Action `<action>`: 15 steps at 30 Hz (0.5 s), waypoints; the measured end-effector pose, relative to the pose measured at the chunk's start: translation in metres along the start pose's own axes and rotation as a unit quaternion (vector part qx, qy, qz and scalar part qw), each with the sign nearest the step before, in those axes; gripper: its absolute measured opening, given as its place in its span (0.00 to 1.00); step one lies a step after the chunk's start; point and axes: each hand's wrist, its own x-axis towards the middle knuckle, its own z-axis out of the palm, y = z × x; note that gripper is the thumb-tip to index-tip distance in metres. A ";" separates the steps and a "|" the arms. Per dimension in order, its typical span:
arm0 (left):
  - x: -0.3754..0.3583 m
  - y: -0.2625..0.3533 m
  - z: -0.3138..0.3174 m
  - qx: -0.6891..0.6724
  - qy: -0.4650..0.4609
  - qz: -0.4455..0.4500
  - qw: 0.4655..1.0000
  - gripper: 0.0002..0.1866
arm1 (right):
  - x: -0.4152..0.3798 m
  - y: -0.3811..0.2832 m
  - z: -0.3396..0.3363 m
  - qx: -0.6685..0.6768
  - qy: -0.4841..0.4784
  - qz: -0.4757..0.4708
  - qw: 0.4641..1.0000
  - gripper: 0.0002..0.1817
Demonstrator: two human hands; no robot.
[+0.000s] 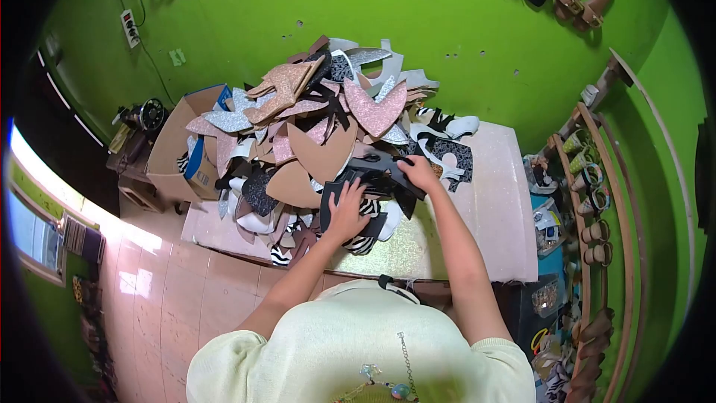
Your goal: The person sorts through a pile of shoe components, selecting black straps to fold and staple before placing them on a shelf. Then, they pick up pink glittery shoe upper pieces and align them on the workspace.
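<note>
A large heap of cut shoe-upper pieces, some glittery pink and silver, some tan or zebra-striped, covers the left part of the table. My left hand lies with fingers spread on black pieces at the heap's front edge. Slightly to the right, my right hand is closed around the edge of black shoe-upper pieces. Zebra-striped pieces lie just under and in front of my left hand. Patterned black-and-grey pieces rest beyond my right hand.
The pale table extends to the right of the heap. A cardboard box stands at its left, near a sewing machine. Sandals hang on the green wall. A wooden rack with footwear stands at right.
</note>
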 end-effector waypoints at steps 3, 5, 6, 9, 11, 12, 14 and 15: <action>0.002 -0.017 0.001 -0.009 -0.033 0.009 0.999 0.39 | -0.024 -0.008 -0.025 0.056 0.004 0.073 0.996 0.17; 0.007 -0.015 0.004 -0.028 -0.040 -0.032 0.998 0.40 | -0.042 0.009 -0.028 0.258 -0.036 0.191 0.946 0.15; 0.009 -0.009 0.003 -0.028 -0.048 -0.025 0.998 0.40 | -0.052 0.013 -0.024 0.295 0.010 0.185 0.938 0.14; 0.019 0.018 0.001 -0.021 -0.023 -0.064 0.997 0.42 | -0.087 0.018 -0.023 0.455 -0.010 0.282 0.845 0.17; 0.026 0.031 0.011 -0.114 0.040 -0.004 0.993 0.45 | -0.105 0.026 -0.024 0.474 -0.051 0.309 0.823 0.20; 0.031 0.042 0.013 -0.113 0.043 -0.009 0.993 0.47 | -0.113 0.031 -0.026 0.516 -0.076 0.300 0.799 0.20; 0.038 0.063 0.015 -0.092 0.053 -0.002 0.994 0.48 | -0.127 0.040 -0.032 0.558 -0.098 0.289 0.772 0.21; 0.041 0.076 0.014 -0.070 0.067 0.000 0.995 0.49 | -0.136 0.039 -0.039 0.543 -0.103 0.294 0.780 0.19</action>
